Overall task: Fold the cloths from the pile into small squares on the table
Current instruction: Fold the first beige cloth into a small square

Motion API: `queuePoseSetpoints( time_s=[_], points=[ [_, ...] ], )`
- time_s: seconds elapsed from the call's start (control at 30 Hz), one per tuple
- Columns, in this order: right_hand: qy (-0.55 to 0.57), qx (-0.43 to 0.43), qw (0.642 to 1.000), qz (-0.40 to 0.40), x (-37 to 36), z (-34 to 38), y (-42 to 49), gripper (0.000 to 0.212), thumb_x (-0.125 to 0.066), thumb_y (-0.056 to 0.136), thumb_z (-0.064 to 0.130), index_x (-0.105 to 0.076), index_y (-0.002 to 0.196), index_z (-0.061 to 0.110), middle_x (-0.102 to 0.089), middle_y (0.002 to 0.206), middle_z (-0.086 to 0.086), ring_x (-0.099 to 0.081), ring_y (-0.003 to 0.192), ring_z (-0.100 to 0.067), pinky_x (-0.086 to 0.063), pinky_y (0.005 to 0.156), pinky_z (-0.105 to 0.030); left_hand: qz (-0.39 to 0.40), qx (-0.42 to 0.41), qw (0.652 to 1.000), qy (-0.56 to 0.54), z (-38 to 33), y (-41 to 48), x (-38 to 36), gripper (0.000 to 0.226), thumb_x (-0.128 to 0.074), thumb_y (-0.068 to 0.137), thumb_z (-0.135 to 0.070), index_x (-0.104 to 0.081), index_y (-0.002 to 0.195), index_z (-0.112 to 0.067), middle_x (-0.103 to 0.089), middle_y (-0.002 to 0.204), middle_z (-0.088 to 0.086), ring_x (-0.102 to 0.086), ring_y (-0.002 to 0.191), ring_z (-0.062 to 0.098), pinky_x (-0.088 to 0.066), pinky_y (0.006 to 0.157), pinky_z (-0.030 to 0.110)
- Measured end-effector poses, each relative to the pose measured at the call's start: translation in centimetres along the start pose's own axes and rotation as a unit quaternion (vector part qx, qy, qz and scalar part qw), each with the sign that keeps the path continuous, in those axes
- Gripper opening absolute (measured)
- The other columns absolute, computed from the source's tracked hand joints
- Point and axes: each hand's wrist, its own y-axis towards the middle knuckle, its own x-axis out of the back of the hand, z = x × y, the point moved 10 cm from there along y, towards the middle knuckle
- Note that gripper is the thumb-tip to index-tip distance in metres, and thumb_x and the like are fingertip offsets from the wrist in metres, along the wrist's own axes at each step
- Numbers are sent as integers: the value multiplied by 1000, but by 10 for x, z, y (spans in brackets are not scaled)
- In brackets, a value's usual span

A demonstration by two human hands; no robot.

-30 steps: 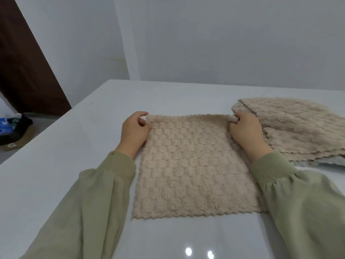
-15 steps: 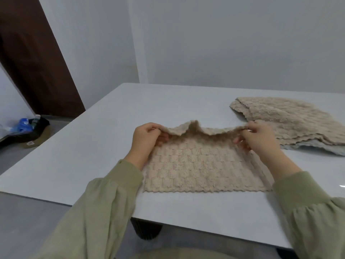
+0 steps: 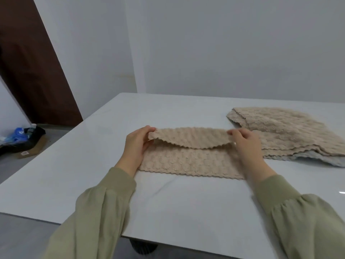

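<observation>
Left hand [image 3: 135, 146] and right hand [image 3: 246, 145] each pinch a far corner of the beige waffle-textured cloth [image 3: 190, 159], its far half lifted over the near half on the white table [image 3: 74, 165]. No writing is legible. The beige cloth pile [image 3: 291, 133] lies just to the right.

Glossy pale grey table [image 3: 89, 165] fills the middle and lower frame, its near edge running across the bottom. At centre frame there's a beige waffle-textured cloth [image 3: 188, 162] with scalloped edges. Its near half lies flat on the tabletop, and its far half is raised off the surface and curled over toward the near side, not laid down. To the right, near it but apart, sits a pile of matching beige cloths [image 3: 291, 131], loosely stacked with uneven edges. A pale grey cloth [image 3: 317, 160] peeks out from underneath at the right edge.
</observation>
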Motion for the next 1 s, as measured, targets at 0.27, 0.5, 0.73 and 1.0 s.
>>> queuePoseSetpoints(
  time_s=[0.27, 0.5, 0.73, 1.0],
  points=[
    [-251, -23, 967, 42, 14, -8, -14, 18, -52, 86, 13, -70, 89, 19, -68, 93, -8, -63, 81, -28, -51, 72, -33, -75, -109, 914, 383, -22, -22, 25, 22, -56, 85, -8, -69, 101, -14, -65, 98, 4, -58, 92, 18, -46, 82, 25],
    [-468, 94, 863, 166, -27, -5, -58, 37, -43, 94, 36, -55, 123, 17, -53, 126, -7, -44, 116, -28, -38, 95, -38, 169, -221, 743, 609, 11, -50, -41, 51, -51, 94, -39, -42, 141, -21, -29, 153, 1, -15, 144, 17, -12, 117, 32],
    [-466, 90, 861, 183, -43, -16, -32, 42, -39, 96, 33, -43, 135, 17, -43, 141, -3, -36, 130, -24, -24, 108, -46, 128, -158, 710, 674, 25, -36, -42, 51, -42, 96, -42, -36, 143, -24, -26, 154, -4, -13, 144, 18, -11, 117, 47],
    [-344, 70, 932, 94, -24, -17, -5, 28, -54, 87, 11, -65, 113, 10, -62, 115, -10, -56, 105, -25, -41, 85, -26, 41, -237, 800, 550, -13, -36, -24, 21, -59, 85, -8, -70, 102, -14, -67, 104, 0, -56, 101, 17, -38, 85, 21]
  ],
)
